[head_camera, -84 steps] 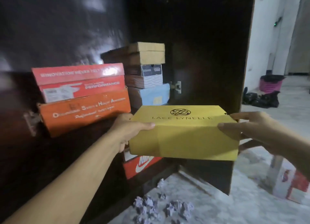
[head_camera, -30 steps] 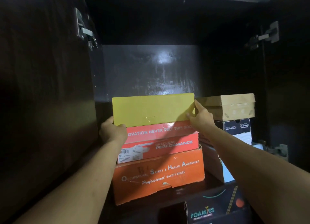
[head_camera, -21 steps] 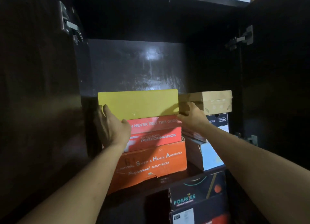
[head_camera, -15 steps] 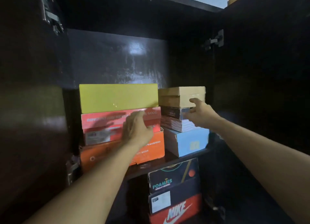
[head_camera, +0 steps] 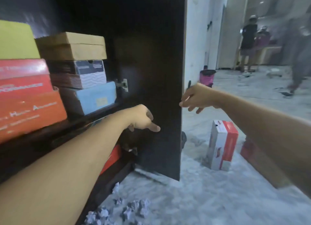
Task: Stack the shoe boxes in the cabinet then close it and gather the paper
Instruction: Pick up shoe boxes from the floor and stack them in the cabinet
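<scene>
The yellow shoe box (head_camera: 15, 41) lies on the red box (head_camera: 21, 76) and the orange box (head_camera: 28, 115) at the left of the cabinet shelf. Beside them stand a tan box (head_camera: 72, 46), a grey patterned box (head_camera: 80, 73) and a light blue box (head_camera: 90, 98). The dark cabinet door (head_camera: 151, 73) stands open. My left hand (head_camera: 143, 118) hangs loosely curled in front of the door's inner face, holding nothing. My right hand (head_camera: 196, 98) touches the door's outer edge with relaxed fingers. Crumpled paper balls (head_camera: 126, 211) lie on the floor below.
A white and red box (head_camera: 222, 144) stands upright on the pale floor right of the door. A pink bin (head_camera: 207, 76) sits by the wall. A person (head_camera: 247, 41) stands far back on the right, and another blurred figure is at the right edge.
Both hands have left the shelf boxes and moved right to the open door. My view swung right and down, so the floor, paper and room came into sight.
</scene>
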Motion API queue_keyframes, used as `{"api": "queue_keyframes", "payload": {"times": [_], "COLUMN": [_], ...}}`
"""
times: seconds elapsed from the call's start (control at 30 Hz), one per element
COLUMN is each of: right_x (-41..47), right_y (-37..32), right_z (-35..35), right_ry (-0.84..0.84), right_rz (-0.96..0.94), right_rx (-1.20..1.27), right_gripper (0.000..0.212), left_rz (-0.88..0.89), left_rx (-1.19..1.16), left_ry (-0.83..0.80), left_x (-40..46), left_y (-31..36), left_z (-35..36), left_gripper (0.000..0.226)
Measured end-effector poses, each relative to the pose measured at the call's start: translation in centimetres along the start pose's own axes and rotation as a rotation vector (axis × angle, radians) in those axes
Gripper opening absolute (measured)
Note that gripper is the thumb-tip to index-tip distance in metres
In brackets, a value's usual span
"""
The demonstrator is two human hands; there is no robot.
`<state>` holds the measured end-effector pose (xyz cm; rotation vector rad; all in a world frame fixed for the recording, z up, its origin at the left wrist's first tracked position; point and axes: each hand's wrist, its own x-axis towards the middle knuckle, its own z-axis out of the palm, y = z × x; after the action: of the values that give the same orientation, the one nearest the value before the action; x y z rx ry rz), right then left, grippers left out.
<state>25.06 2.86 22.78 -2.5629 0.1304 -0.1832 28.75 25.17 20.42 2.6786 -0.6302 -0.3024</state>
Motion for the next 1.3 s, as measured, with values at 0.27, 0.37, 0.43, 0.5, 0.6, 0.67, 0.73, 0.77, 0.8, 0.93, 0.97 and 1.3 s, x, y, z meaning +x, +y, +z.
{"api": "queue_keyframes", "payload": {"times": [0.27,0.37,0.43,0.5,0.6,0.67,0.73,0.77,0.8,0.93,0.97,1.3], "right_x": [-0.4,-0.2,0.0,0.6,2.2,3.7,5.5,6.4,7.5,11.5,12.2,12.0], "right_y": [17.2,23.2,26.9,30.0,33.7,35.5,37.1,37.8,38.5,40.1,40.1,42.0], "right_z": [1.6,2.3,3.1,4.1,5.8,7.0,7.9,8.3,8.6,9.9,10.2,13.8], "right_ry": [0.007,0.011,-0.003,0.017,0.08,0.072,0.081,0.101,0.128,0.23,0.226,0.484], "right_rz": [0.316,0.44,0.495,0.508,0.506,0.483,0.432,0.417,0.414,0.455,0.472,0.58], "right_rx": [0.015,-0.032,-0.097,-0.187,-0.208,-0.248,-0.304,-0.324,-0.328,-0.305,-0.307,-0.188], "right_gripper": [0.03,0.028,0.029,0.032,0.032,0.028,0.026,0.026,0.028,0.046,0.057,0.068], "left_rz": [0.135,0.165,0.166,0.15,0.118,0.108,0.11,0.112,0.104,0.063,0.048,-0.186], "left_rx": [-0.096,-0.164,-0.191,-0.221,-0.262,-0.296,-0.349,-0.38,-0.41,-0.453,-0.447,-0.619], "left_ry": [-0.239,-0.304,-0.339,-0.362,-0.372,-0.372,-0.379,-0.378,-0.376,-0.346,-0.348,-0.358], "left_x": [9.8,13.4,15.8,18.0,21.3,23.5,25.6,26.7,27.5,30.7,31.3,34.1], "left_y": [5.7,7.6,8.5,9.1,9.6,10.1,10.7,11.0,11.4,11.7,11.7,9.7], "left_z": [12.4,17.6,21.0,23.9,27.9,30.3,32.3,33.3,34.1,37.0,37.7,42.5], "left_gripper": [0.056,0.06,0.064,0.066,0.06,0.052,0.035,0.029,0.024,0.022,0.025,0.013]}}
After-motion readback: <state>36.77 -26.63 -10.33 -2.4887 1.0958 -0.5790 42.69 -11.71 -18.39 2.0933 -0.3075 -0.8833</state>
